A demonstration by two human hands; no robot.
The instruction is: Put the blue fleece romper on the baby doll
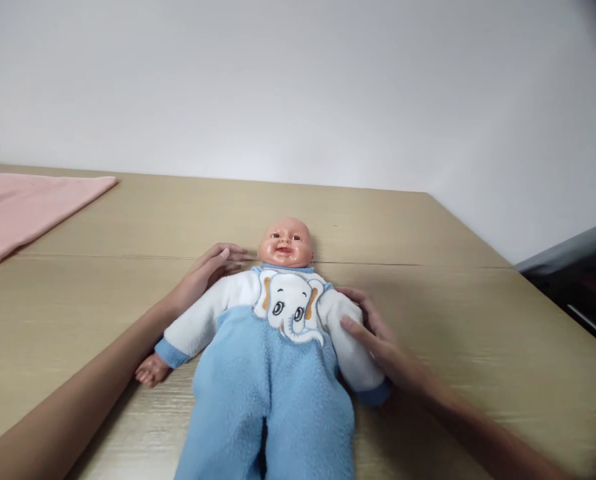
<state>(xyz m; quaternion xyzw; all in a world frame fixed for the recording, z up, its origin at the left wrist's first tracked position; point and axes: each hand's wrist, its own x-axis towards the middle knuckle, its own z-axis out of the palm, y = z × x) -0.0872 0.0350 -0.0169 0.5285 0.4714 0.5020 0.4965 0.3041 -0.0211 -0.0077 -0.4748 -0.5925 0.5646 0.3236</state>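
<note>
A bald baby doll (283, 360) lies on its back on the wooden table, face up, its head toward the wall. It wears a blue and white fleece suit with an elephant on the chest. My left hand (211, 270) rests beside the doll's shoulder on the left, fingers extended toward its head and holding nothing. Around the doll's white sleeve on the right is my right hand (375, 337), with the thumb on top of the sleeve and the fingers along its outer side. The doll's lower legs run out of view at the bottom.
A pink cloth (33, 210) lies on the table (358, 227) at the far left. Behind the table stands a pale wall (278, 93). A dark object (583, 273), partly cut off, is beyond the table's right edge.
</note>
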